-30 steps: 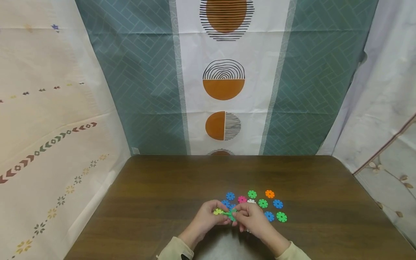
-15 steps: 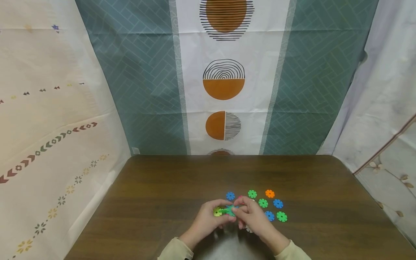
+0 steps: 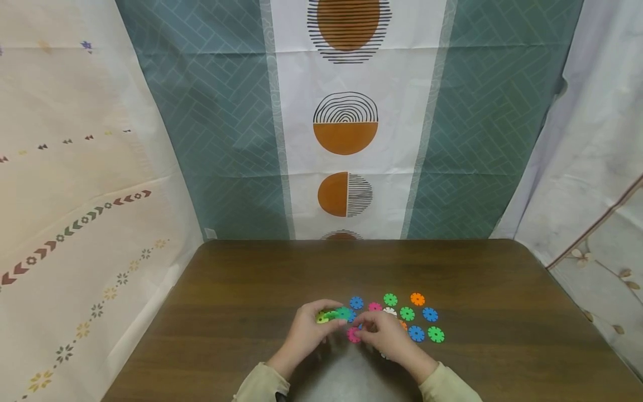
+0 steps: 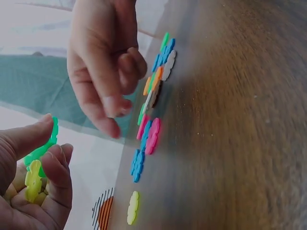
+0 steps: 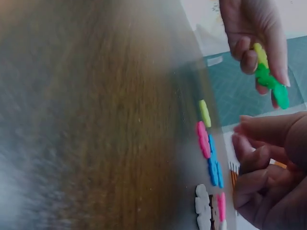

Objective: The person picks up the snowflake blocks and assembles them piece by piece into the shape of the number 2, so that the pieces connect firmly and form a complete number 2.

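Observation:
My left hand (image 3: 307, 329) pinches a joined chain of notched plastic discs above the table. A yellow disc (image 4: 33, 181) sits at one end and a green disc (image 5: 281, 97) at the other, with more green between them. Fingers cover part of the chain. My right hand (image 3: 387, 332) holds nothing; its thumb and index finger (image 5: 268, 127) are bent, with a small gap between their tips. In the head view those tips overlap a pink disc (image 3: 354, 335), but the left wrist view shows this pink disc (image 4: 152, 136) flat on the table below the hand.
Loose discs lie around the right hand on the brown wooden table (image 3: 241, 312), among them blue (image 3: 416, 334), green (image 3: 436, 335), orange (image 3: 417, 299) and white ones (image 5: 203, 206). Another yellow disc (image 4: 133, 207) lies near the left hand. Patterned cloth (image 3: 346, 167) hangs behind the table.
Both hands were together on the chain. Now the right hand has let go, and the left hand has carried the chain left and slightly away, uncovering the pink disc.

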Demonstrator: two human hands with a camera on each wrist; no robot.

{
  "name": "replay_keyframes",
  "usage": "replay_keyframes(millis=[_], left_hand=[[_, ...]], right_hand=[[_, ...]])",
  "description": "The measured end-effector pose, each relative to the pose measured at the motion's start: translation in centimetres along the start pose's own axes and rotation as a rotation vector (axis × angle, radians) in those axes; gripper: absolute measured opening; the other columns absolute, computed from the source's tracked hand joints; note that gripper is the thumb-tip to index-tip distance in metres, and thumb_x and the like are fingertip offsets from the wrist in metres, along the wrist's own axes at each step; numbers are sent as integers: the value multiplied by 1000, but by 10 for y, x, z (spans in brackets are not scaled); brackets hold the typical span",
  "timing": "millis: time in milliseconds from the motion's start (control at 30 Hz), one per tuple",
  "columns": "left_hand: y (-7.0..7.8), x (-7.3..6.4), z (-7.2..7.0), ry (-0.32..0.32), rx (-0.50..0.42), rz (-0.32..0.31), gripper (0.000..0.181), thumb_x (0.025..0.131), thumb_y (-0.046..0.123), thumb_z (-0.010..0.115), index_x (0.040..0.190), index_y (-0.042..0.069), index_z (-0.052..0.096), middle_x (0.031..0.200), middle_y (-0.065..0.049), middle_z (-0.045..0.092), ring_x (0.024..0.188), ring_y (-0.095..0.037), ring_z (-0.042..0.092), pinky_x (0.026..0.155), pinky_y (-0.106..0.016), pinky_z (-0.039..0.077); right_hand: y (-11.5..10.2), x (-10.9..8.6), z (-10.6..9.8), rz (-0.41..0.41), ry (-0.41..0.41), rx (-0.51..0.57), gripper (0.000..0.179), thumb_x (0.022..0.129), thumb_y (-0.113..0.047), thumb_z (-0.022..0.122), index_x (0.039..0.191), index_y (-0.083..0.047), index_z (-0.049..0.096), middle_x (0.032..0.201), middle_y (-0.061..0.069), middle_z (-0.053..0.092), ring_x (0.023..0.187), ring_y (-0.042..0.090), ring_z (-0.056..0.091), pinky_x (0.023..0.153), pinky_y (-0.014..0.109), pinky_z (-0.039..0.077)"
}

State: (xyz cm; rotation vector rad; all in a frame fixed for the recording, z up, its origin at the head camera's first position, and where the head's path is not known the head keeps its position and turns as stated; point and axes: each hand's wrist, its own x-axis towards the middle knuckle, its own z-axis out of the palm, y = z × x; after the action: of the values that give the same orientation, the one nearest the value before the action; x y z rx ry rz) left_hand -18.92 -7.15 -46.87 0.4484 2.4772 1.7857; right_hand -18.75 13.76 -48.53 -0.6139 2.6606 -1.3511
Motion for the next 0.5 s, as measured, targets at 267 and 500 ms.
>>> replay_keyframes(millis=[267,500], left_hand=[[6,-5,1,-7,5,-5,29,84,13,78,110,4,70,94,-10,68,46,-6,47,41,-21,43],[-6,-3,2,-10,19,16,30,82,21,80,108,8,71,88,-1,67,45,-7,49,40,-24,46]], right_hand=[[-3,6,11,-61,-6,-295,19,82,-17,79,100,-12,75,67,-12,51,59,4,42,50,23,38],[-5,4,13,-80,42,-389,20,76,-14,84,88,-15,68,75,-6,52,67,8,43,56,25,38]])
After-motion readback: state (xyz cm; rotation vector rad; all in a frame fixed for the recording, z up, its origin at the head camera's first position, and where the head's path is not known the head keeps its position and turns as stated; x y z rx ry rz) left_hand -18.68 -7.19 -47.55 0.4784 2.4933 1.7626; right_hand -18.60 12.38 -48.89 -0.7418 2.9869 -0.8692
